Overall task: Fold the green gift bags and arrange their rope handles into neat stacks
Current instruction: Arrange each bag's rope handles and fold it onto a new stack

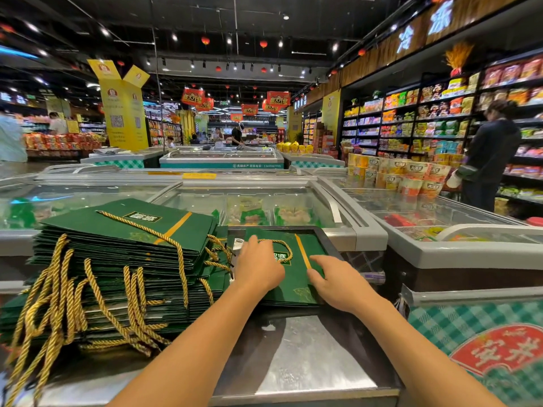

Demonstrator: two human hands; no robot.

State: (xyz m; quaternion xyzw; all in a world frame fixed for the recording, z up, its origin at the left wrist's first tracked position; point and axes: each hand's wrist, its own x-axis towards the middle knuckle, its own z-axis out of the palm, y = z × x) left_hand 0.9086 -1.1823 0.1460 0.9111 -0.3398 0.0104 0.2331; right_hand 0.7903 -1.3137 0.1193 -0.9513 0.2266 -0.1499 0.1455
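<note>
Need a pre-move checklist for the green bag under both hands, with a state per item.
1. Bag lies flat on its pile: ok.
2. Right hand rests on the bag's near right edge, fingers straight: ok.
3. Left hand pinches the rope handle: cannot tell, its fingertips are hidden.
4. Rope handle is looped on the bag's face, not hanging off: ok.
5. Big stack on the left is squared up: not ok. Its edges are fanned and its ropes dangle over the front.
6. Bag's second handle is tucked in: cannot tell, hidden.
</note>
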